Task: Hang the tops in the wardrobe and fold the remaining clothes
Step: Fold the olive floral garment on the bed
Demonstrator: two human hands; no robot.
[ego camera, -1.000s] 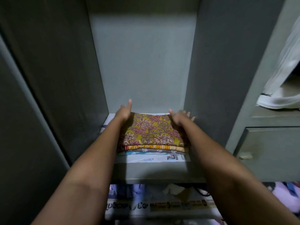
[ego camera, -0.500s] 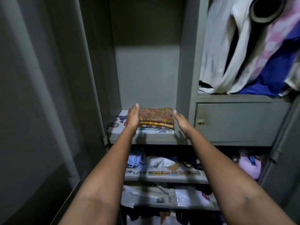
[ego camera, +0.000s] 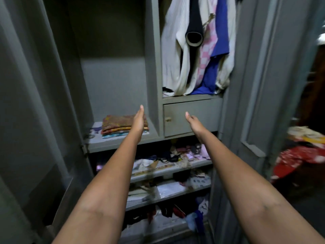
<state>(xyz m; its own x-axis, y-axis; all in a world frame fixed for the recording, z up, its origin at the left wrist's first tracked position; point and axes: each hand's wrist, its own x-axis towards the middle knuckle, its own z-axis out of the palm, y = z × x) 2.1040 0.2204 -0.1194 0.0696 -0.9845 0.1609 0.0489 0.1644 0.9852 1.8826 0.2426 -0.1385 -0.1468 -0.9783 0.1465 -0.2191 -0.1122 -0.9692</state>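
Observation:
A small stack of folded patterned clothes [ego camera: 121, 125], yellow-brown on top, lies on the grey wardrobe shelf [ego camera: 119, 144] in the left compartment. My left hand [ego camera: 139, 120] hovers flat with straight fingers in front of the stack's right end, holding nothing. My right hand [ego camera: 194, 123] is stretched out with straight fingers before the small drawer [ego camera: 207, 110], also holding nothing. White, pink-checked and blue tops [ego camera: 202, 55] hang in the upper right compartment.
Lower shelves [ego camera: 167, 170] hold jumbled small items and papers. The open wardrobe door [ego camera: 260, 85] stands at the right, another door [ego camera: 26, 103] at the left. A pile of red and light clothes [ego camera: 302, 154] lies far right.
Both hands have let go of the folded stack and pulled back out of the shelf. The view has backed away and swung right, showing the hanging tops and the drawer.

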